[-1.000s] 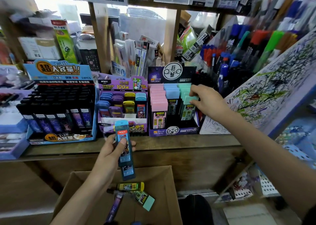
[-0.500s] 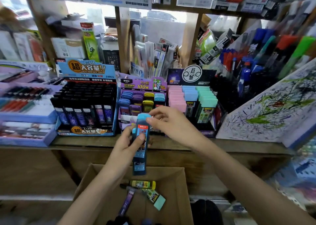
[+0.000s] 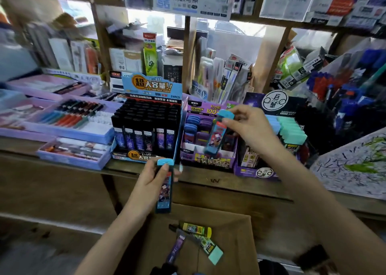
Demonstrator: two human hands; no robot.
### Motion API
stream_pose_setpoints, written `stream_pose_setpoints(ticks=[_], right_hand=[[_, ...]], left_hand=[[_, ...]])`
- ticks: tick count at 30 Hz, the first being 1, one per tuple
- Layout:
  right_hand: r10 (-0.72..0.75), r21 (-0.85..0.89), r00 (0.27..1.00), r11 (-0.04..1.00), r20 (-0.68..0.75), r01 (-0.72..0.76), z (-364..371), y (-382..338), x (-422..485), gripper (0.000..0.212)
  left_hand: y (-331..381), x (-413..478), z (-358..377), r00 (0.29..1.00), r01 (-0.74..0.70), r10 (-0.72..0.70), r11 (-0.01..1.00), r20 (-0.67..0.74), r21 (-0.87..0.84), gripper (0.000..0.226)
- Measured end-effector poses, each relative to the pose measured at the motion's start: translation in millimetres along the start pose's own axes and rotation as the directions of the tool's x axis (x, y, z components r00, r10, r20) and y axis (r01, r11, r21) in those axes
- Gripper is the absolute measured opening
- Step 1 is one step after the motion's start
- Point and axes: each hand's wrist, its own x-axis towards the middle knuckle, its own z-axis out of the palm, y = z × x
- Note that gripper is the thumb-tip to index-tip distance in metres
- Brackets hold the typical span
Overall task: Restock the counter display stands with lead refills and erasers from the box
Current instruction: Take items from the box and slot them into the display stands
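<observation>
Blue plastic is filling both hands in the head view. The right grip (image 3: 248, 128) is pinching a blue lead refill case (image 3: 216, 136) near its cap, fingers curled on it, and is holding it over the purple display stand (image 3: 208, 160) on the tabletop (image 3: 219, 180). That case's long axis is running steeply, with the cap pointing up and a little right and the lower end pointing down-left at the stand's front row. Blur is making it hard to tell, but the tip is probably not seated yet. The left grip (image 3: 149, 182) is clasping a second blue case (image 3: 165, 192) just in front of the tabletop edge, above the cardboard box (image 3: 236, 243), its axis nearly upright, cap on top.

The main risk is likely lying in that tilt. Going in at a slant, the lower end could be catching a divider or nudging neighbouring cases out of line. With the pinch sitting so high, the case could also be swinging or slipping, and the cap might be pulling off. The waiting case could be sliding back into the box.
</observation>
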Motion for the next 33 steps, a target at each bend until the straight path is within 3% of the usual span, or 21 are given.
stream_pose_setpoints(ticks=[7,13,18,21,23,24,26,28,30,33], right_hand=[[-0.132,-0.43,0.984,0.9,-0.116,0.07,-21.2,15.2,26.5,0.014],[-0.162,-0.674,0.987,0.73,-0.009,0.114,-8.4,38.8,30.7,0.023],[-0.308,-0.845,0.946,0.475,0.103,0.247,-1.9,52.1,27.2,0.034],[-0.275,-0.871,0.955,0.434,0.115,0.229,-3.1,50.4,24.6,0.037],[-0.284,-0.839,0.954,0.492,0.097,0.232,-5.7,42.8,18.3,0.035],[-0.297,-0.783,0.952,0.575,0.071,0.238,-6.6,36.6,12.1,0.031],[-0.237,-0.513,0.969,0.825,0.065,0.236,-5.8,21.1,-6.2,0.019],[-0.127,-0.153,0.967,0.975,0.22,0.162,-0.9,6.0,-27.8,0.015],[-0.086,0.02,0.937,0.996,0.339,0.084,5.8,1.8,-45.1,0.014],[-0.047,0.162,0.932,0.987,0.359,-0.013,11.3,7.9,-58.1,0.008]], left_hand=[[2.7,-2.3,0.4,1.0,-0.012,0.013,0.999,0.021,-0.043,0.012],[-4.3,0.9,3.3,0.999,-0.033,0.032,0.999,0.025,0.023,0.012],[-5.4,2.3,9.8,0.999,-0.042,0.041,0.995,0.009,0.089,0.012],[-1.4,4.0,16.6,0.998,-0.06,0.059,0.992,0.007,0.108,0.013],[3.0,6.2,22.7,0.997,-0.076,0.077,0.993,-0.002,0.094,0.013],[4.6,7.7,25.7,0.997,-0.079,0.08,0.993,-0.006,0.087,0.013],[7.1,11.2,31.5,0.996,-0.079,0.081,0.995,-0.028,0.059,0.014],[9.3,13.9,36.9,0.995,-0.091,0.092,0.996,-0.034,0.02,0.015],[10.9,15.3,43.1,0.99,-0.138,0.137,0.99,0.018,0.037,0.016],[10.1,16.0,52.5,0.972,-0.206,0.197,0.976,0.126,0.07,0.019]])
